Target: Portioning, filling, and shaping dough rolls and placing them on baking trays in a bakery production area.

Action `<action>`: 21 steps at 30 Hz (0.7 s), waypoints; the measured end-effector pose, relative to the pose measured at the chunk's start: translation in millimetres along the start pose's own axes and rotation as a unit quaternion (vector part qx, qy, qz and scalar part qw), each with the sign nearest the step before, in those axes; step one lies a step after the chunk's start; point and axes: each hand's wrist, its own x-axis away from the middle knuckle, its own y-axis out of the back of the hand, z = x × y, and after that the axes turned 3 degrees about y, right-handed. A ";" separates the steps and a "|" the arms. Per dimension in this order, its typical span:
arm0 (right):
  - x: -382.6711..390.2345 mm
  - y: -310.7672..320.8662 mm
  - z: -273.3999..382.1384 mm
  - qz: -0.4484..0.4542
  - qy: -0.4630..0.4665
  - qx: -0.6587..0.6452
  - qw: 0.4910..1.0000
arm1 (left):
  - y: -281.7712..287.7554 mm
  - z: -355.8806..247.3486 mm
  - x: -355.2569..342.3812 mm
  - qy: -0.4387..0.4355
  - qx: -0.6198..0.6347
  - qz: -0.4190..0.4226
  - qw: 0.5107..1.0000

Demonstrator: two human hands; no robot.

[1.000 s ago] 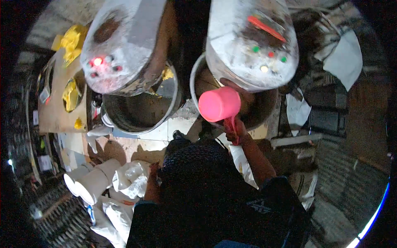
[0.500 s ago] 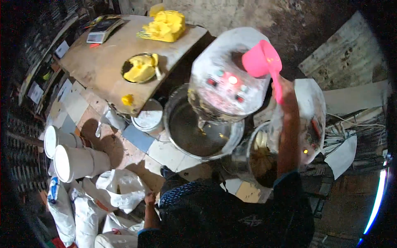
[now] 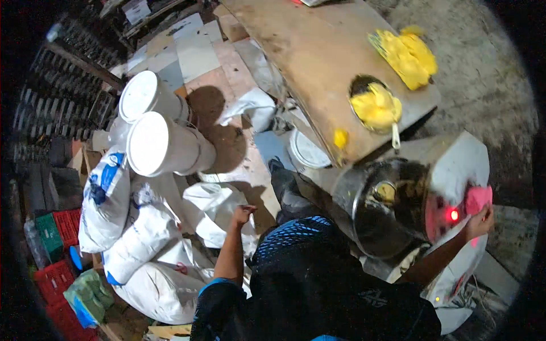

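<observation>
On the right, my right hand (image 3: 480, 223) grips a pink scoop (image 3: 479, 199) beside the panel of a white mixing machine (image 3: 459, 167), where a red light glows. Under the machine's head stands a large metal bowl (image 3: 364, 227), with some yellowish matter on the parts inside it. My left hand (image 3: 244, 213) is low in front of me with its fingers curled, over the right edge of a white sack (image 3: 211, 207). Whether these fingers hold anything is hidden.
A wooden table (image 3: 310, 62) bears a pan (image 3: 364, 85) of yellow stuff and a yellow package (image 3: 406, 57). White buckets (image 3: 149, 145) stand at left, above filled white sacks (image 3: 145, 227). Red crates (image 3: 54, 281) lie farther left. A lidded white tub (image 3: 310, 149) sits beside the table.
My view has swung to the left, so table and machine appear farther right. The pink scoop, raised over the machine before, is now lower beside its panel, still in my right hand.
</observation>
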 end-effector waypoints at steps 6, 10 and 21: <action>36.8 -193.8 175.3 0.042 0.055 -0.113 0.991 | 85.9 -43.7 -111.2 -0.106 -0.064 -0.040 0.992; 35.7 -328.4 290.3 0.147 0.244 0.225 0.932 | 139.2 -180.3 -156.9 -0.010 -0.205 -0.007 0.979; 14.2 -410.9 939.2 0.473 0.306 -0.642 0.520 | 414.7 -340.0 -248.7 -0.104 0.036 -0.228 0.967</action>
